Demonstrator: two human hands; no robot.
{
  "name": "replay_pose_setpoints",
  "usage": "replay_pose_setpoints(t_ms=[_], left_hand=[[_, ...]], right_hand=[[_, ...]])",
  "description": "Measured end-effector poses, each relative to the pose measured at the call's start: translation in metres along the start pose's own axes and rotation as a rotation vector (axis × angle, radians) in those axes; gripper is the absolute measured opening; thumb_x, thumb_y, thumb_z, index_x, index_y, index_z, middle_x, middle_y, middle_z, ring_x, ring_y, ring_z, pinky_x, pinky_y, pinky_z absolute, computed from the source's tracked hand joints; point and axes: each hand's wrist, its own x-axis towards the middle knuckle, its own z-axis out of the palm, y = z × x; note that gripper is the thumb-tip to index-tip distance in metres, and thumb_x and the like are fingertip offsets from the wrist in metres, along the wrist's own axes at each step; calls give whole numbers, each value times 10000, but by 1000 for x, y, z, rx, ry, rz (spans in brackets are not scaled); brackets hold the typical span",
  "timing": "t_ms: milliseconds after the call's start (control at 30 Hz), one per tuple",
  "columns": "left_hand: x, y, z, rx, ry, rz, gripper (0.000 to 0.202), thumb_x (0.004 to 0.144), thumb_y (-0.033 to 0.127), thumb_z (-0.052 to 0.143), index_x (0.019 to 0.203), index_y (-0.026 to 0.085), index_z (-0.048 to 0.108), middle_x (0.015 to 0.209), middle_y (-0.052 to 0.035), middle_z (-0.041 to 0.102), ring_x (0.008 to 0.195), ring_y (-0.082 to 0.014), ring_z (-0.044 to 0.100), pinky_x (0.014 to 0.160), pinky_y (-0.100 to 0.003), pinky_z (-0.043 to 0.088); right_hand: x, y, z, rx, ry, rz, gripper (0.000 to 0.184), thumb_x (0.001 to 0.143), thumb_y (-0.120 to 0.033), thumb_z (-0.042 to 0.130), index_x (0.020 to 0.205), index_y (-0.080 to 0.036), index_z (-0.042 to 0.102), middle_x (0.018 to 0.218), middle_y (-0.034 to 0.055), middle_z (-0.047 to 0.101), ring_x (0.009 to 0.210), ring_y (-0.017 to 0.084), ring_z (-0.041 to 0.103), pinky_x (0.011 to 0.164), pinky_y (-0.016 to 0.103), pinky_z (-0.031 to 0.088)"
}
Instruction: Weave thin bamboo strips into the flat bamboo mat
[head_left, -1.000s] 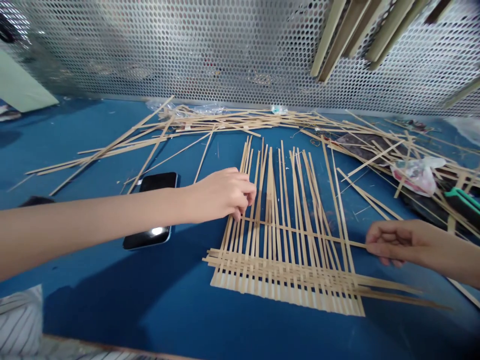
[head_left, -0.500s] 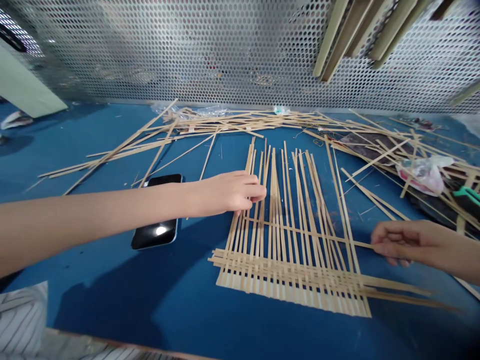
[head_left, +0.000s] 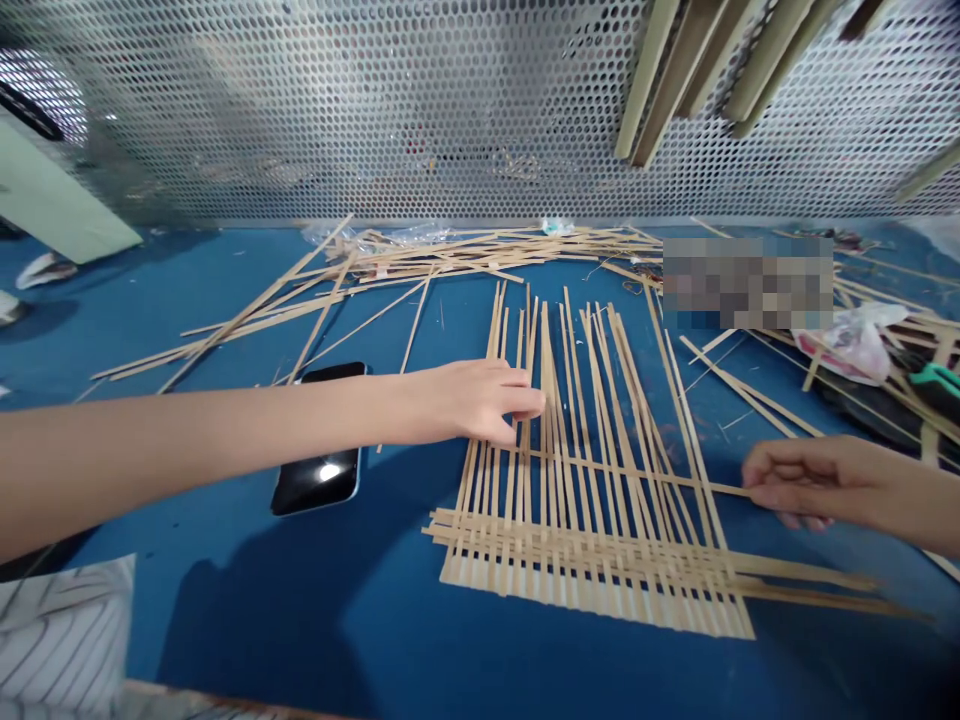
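Note:
A mat of pale flat strips (head_left: 600, 585), bamboo by its look, lies with its near edge closely woven and its long upright strips (head_left: 551, 390) fanned loose toward the back. My left hand (head_left: 495, 402) reaches over the left part of these upright strips, fingers curled down among them; exactly which ones it grips is hidden. A single cross strip (head_left: 622, 468) runs through the upright strips above the woven band. Its right end is pinched between the thumb and fingers of my right hand (head_left: 806, 485), and its left end passes near my left hand.
On the blue table (head_left: 405, 640), a phone (head_left: 319, 480) lies under my left forearm. Loose strips (head_left: 480, 250) are heaped along the back, before a perforated metal panel (head_left: 420, 120). A crumpled plastic bag (head_left: 855, 340) and a green-handled tool (head_left: 937, 380) sit at right.
My left hand has shifted slightly right across the upright strips. My right hand keeps hold of the cross strip's end. The view has moved a little.

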Motion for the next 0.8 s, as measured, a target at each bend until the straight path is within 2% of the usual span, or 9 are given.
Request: replay_pose_setpoints(t_ms=[67, 267, 433, 600, 800], left_hand=[[0, -4, 0, -24, 21, -9, 292, 855, 37, 467, 639, 175, 606, 927, -78, 596, 840, -182, 502, 742, -329, 412], [-4, -14, 6, -47, 103, 13, 248, 852, 163, 571, 622, 207, 654, 1074, -66, 567, 996, -223, 461, 823, -375, 368], [-9, -10, 6, -4, 132, 62, 277, 906, 137, 472, 696, 196, 642, 1073, -75, 580, 1032, -220, 452, 849, -364, 346], [-6, -12, 8, 71, 105, 143, 274, 925, 112, 415, 780, 186, 637, 1041, -91, 602, 1018, -213, 473, 847, -352, 353], [-1, -14, 10, 156, 15, 174, 230, 915, 105, 442, 797, 199, 615, 1015, -82, 611, 954, -197, 496, 806, -332, 363]], right_hand=[[2, 1, 0, -7, -2, 4, 256, 704, -487, 660, 756, -244, 601, 615, -13, 581, 589, 153, 543, 542, 235, 422], [5, 5, 0, -5, -20, -27, 308, 731, -542, 626, 748, -236, 589, 634, -5, 576, 608, 148, 542, 537, 224, 429], [3, 0, -1, 4, -34, -47, 355, 756, -578, 586, 756, -223, 571, 651, -8, 564, 607, 132, 527, 524, 210, 415], [3, -4, -1, -41, -35, -50, 412, 762, -618, 548, 795, -209, 580, 631, -9, 549, 558, 113, 473, 533, 221, 407], [1, -6, -1, -6, -55, -65, 391, 767, -599, 556, 740, -209, 563, 669, -1, 534, 609, 131, 495, 554, 235, 430]])
